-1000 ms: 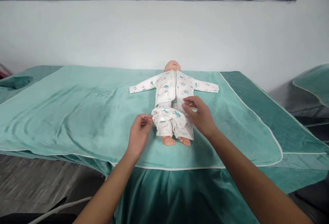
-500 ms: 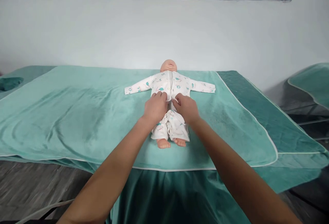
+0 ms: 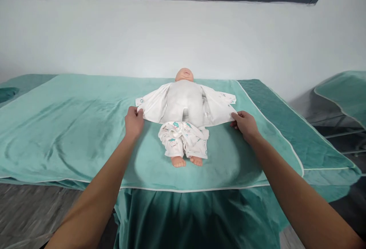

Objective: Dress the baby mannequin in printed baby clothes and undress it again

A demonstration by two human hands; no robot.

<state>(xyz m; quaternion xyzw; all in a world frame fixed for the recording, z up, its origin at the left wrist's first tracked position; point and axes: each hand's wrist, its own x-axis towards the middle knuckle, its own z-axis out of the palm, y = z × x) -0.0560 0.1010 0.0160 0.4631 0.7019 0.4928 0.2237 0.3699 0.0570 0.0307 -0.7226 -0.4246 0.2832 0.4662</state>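
Your left hand (image 3: 135, 122) and right hand (image 3: 245, 125) each pinch 1 lower front corner of the jacket (image 3: 154, 106), its 2 flaps drawn out on either side of the doll (image 3: 185, 98), which lies on its back on the green blanket (image 3: 94, 127). The cloth looks light, soft and floppy; hem edges should suit fingertips. The pants (image 3: 185, 133) sit bunched, likely just as limp.

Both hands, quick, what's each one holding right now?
Left hand: closed, holding one front flap of the shirt.
Right hand: closed, holding the other front flap.
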